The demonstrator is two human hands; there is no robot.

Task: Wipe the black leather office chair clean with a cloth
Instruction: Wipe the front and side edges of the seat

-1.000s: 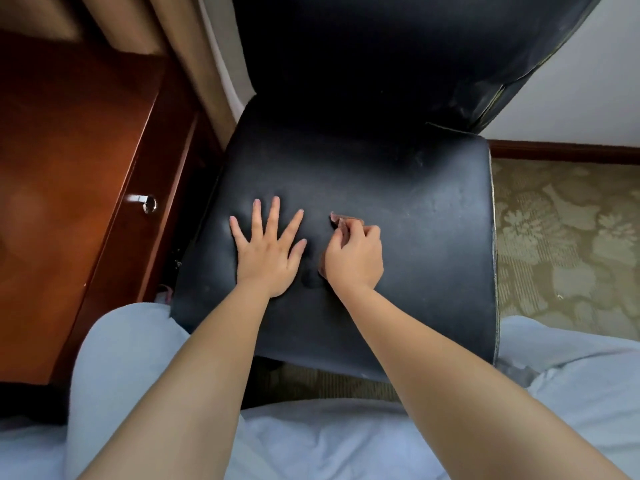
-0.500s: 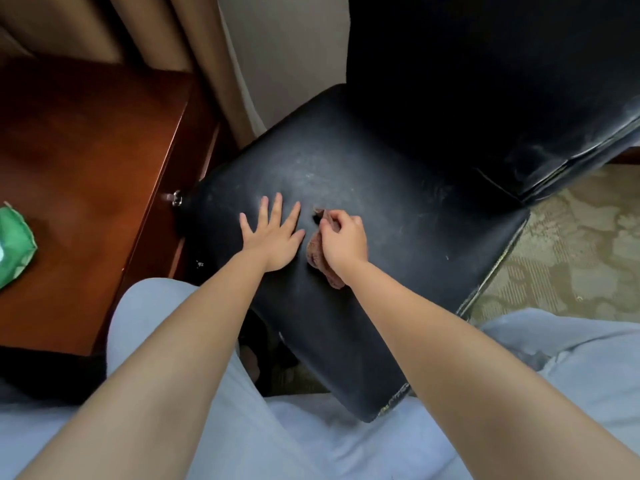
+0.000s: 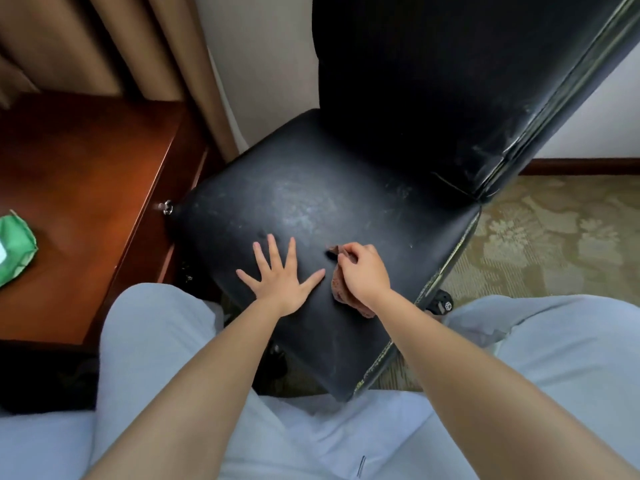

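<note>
Room: patterned green-beige carpet (image 3: 554, 244), pale wall, tan curtain (image 3: 166, 64) at upper left, dark skirting along the right.

Item 1, black leather office chair (image 3: 346, 209). Stands between the wooden bench (image 3: 79, 188) and open carpet. Compared with a second ago, when the seat lay square to the view, it now sits turned: one corner points down toward the person's lap, the backrest (image 3: 450, 81) rises at upper right. Seat's long axis runs from upper left to lower right; its front edge faces lower left. A dull, dusty patch shows on the middle of the seat, above both hands, so wiping looks far from finished. One castor (image 3: 441, 303) shows under the right edge.

Item 2, bench. Reddish wood, a small metal drawer knob (image 3: 166, 206) just beside the seat's left corner. A green packet (image 3: 15, 247), absent from view a second ago, lies at its left margin.

Item 3, left hand (image 3: 282, 282). Flat on the seat, fingers spread, bracing, grasping nothing.

Item 4, right hand (image 3: 363, 273). Fingers curled, clutching the cloth, shifted rightward away from the left hand.

Item 5, cloth (image 3: 337, 289). Brown, bunched, pressed to the seat's front-right part beneath the right hand; mostly hidden.
</note>
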